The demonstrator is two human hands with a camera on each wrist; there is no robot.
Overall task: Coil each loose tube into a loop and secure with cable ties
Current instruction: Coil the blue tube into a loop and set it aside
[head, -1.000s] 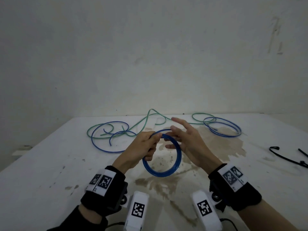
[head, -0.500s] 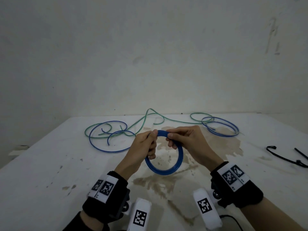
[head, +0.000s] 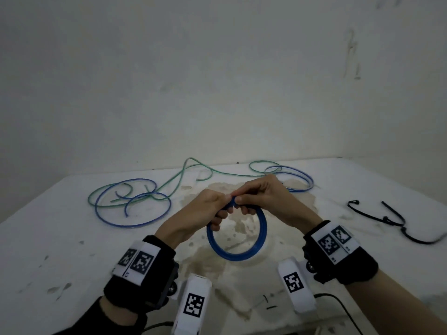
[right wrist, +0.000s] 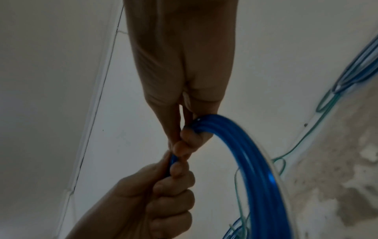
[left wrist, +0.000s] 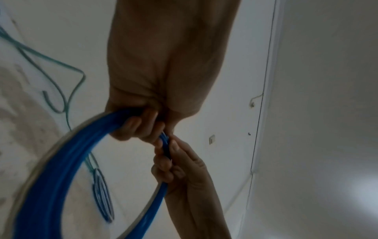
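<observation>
A blue tube wound into a small coil [head: 238,253] hangs above the stained table [head: 60,238]. Both hands grip it at its top, side by side. My left hand [head: 221,213] curls its fingers round the coil's upper left. My right hand [head: 242,201] pinches the top just beside it, thumb on the near side. The left wrist view shows the left hand [left wrist: 141,126] closed on the coil [left wrist: 51,177], with the right hand [left wrist: 174,161] just below. In the right wrist view the right hand [right wrist: 190,139] and the left hand [right wrist: 167,186] both clasp the coil [right wrist: 255,161].
A loose blue tube [head: 121,222] lies tangled with a long green tube [head: 183,174] at the back left. Another blue coil [head: 303,181] lies at the back right. Black cable ties [head: 387,220] rest at the right. The wall stands just behind the table.
My right hand, open with fingers spread a second ago, has closed on the top of the coil. Both hands now sit tight together, and the coil has tilted toward me.
</observation>
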